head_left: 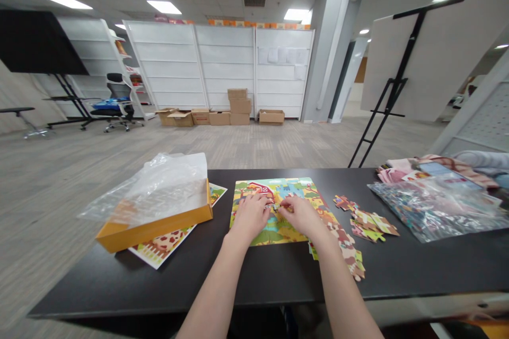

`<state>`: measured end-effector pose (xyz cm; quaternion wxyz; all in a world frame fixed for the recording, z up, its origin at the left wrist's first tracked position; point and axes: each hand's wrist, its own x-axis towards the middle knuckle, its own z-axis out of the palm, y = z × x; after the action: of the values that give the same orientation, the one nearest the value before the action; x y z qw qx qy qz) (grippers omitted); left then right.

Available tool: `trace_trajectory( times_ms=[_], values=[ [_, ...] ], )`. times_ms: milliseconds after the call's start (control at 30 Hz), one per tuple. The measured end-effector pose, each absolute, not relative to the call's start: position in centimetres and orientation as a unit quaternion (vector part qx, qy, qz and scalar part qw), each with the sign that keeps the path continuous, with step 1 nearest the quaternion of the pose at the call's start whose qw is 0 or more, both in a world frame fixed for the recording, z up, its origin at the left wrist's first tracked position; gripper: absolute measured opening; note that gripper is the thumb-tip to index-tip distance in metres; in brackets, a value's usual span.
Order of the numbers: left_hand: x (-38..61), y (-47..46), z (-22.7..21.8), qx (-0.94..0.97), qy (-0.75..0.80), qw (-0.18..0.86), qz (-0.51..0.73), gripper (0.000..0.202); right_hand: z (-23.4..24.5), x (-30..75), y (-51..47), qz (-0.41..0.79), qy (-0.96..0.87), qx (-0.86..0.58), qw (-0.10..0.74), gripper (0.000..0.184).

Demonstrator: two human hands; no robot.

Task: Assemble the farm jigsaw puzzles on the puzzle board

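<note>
A colourful farm jigsaw puzzle (278,193) lies on the black table (254,270) in front of me. My left hand (251,214) and my right hand (299,213) rest on top of it, side by side. Their fingertips meet near the puzzle's middle and pinch a small jigsaw piece (274,205) between them. Loose puzzle pieces (368,220) lie to the right of the puzzle, and more joined pieces (350,254) trail toward the table's near edge beside my right forearm.
A yellow box (159,225) with clear plastic wrap (159,185) on it sits at the left, over a printed picture sheet (167,246). Plastic bags of pieces (433,206) and folded cloths (437,167) lie at the right. An easel (389,90) stands behind the table.
</note>
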<state>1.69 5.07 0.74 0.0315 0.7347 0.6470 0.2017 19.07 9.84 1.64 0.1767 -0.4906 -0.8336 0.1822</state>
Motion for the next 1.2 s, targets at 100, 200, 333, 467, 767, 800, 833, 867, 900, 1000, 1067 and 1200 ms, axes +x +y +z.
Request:
trace_trajectory(
  times_ms=[100,200,333,467,767,800,833,867,900,1000,1067,1200],
  values=[
    [1.8,4.8,1.0,0.737,0.648,0.024,0.19,0.03,1.9,19.4,9.6,0.187,-0.832,-0.484,0.194,0.021],
    [1.9,4.6,1.3,0.744,0.644,0.016,0.178,0.03,2.8,20.8,9.4,0.205,-0.81,-0.492,0.244,0.025],
    [2.0,4.6,1.5,0.757,0.635,0.002,0.151,0.03,4.7,23.9,9.1,0.184,-0.77,-0.53,0.304,0.031],
    [1.9,4.8,1.3,0.763,0.633,-0.014,0.129,0.033,6.0,26.0,8.6,0.172,-0.736,-0.573,0.318,0.032],
    [2.4,4.4,1.6,0.766,0.637,-0.03,0.074,0.038,7.5,27.4,7.3,0.184,-0.723,-0.592,0.306,0.03],
    [2.5,4.3,1.6,0.767,0.637,-0.029,0.071,0.04,7.6,27.7,7.2,0.185,-0.724,-0.59,0.305,0.03],
    [2.6,4.3,1.6,0.768,0.636,-0.028,0.07,0.043,7.7,28.0,7.1,0.185,-0.725,-0.59,0.303,0.031],
    [2.6,4.3,1.6,0.77,0.634,-0.027,0.07,0.046,7.8,28.3,7.0,0.185,-0.724,-0.592,0.302,0.032],
    [2.7,4.3,1.6,0.771,0.633,-0.026,0.069,0.049,7.8,28.7,6.8,0.185,-0.723,-0.594,0.3,0.033],
    [2.8,4.4,1.6,0.77,0.634,-0.021,0.068,0.053,7.8,29.4,6.5,0.189,-0.719,-0.596,0.304,0.034],
    [3.0,4.4,1.6,0.765,0.64,-0.018,0.073,0.053,7.9,29.8,6.2,0.193,-0.722,-0.591,0.304,0.033],
    [3.2,4.4,1.8,0.76,0.645,-0.002,0.085,0.054,7.6,31.3,5.7,0.212,-0.73,-0.589,0.274,0.034]
  ],
)
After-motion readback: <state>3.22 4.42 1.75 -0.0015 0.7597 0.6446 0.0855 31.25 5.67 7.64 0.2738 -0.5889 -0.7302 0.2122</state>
